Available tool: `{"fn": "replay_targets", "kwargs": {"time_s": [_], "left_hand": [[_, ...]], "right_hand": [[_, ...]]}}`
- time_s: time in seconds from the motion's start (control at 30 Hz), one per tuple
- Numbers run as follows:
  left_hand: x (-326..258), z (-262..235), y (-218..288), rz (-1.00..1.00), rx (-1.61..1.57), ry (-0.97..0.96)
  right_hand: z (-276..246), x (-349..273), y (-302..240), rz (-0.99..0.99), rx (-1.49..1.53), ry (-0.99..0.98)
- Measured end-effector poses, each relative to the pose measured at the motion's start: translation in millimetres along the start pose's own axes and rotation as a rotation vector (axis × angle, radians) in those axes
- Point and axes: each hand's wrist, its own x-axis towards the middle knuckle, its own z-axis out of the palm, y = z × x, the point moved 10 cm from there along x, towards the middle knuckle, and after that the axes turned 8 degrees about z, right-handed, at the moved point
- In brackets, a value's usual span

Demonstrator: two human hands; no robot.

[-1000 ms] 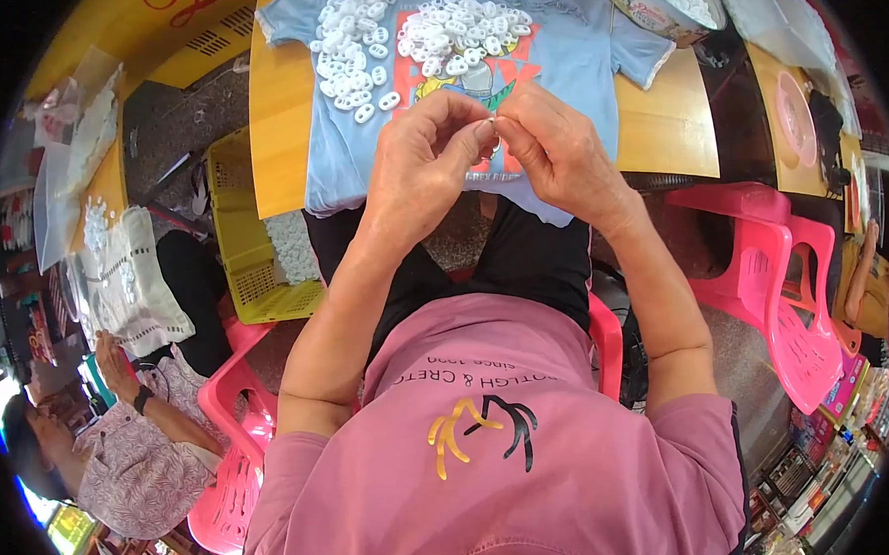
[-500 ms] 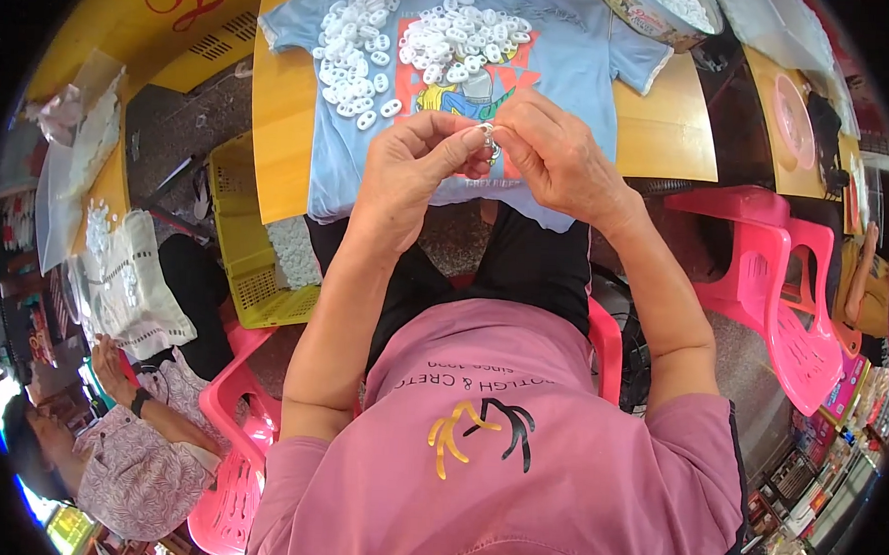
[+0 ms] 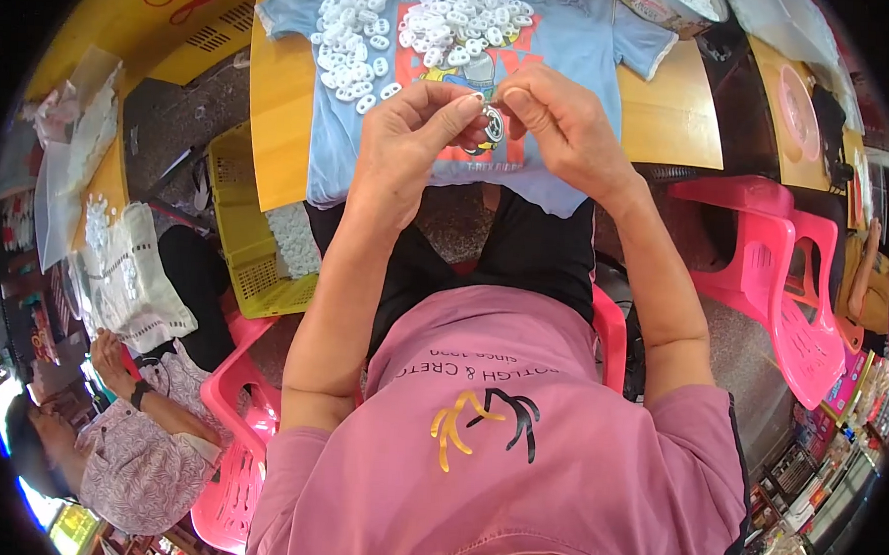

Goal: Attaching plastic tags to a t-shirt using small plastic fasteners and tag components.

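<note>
At left grip [image 3: 408,142], white piece [image 3: 479,97], long axis unclear

Over a light-blue shirt [image 3: 581,50] spread on the yellow worktop [image 3: 281,122], the left hand [image 3: 399,147] pinched a small white piece [image 3: 480,99] between thumb and finger. The right hand [image 3: 568,129] was just beside it, fingertips bent together, their grip unclear. Beyond, white two-holed pieces [image 3: 465,25] lay heaped on the shirt. A yellow crate [image 3: 232,181] stood left, below the worktop.
</note>
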Motion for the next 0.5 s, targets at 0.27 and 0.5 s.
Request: {"fn": "replay_targets", "kwargs": {"time_s": [0.27, 0.5], "left_hand": [[-2.4, 2.1, 2.4, 0.004, 0.014, -0.016], [-8.5, 8.1, 8.6, 0.021, 0.143, -0.057]], "right_hand": [[-10.4, -6.0, -35.2, -0.296, -0.272, 0.094], [-7.0, -8.8, -30.7, -0.192, -0.19, 0.059]]}}
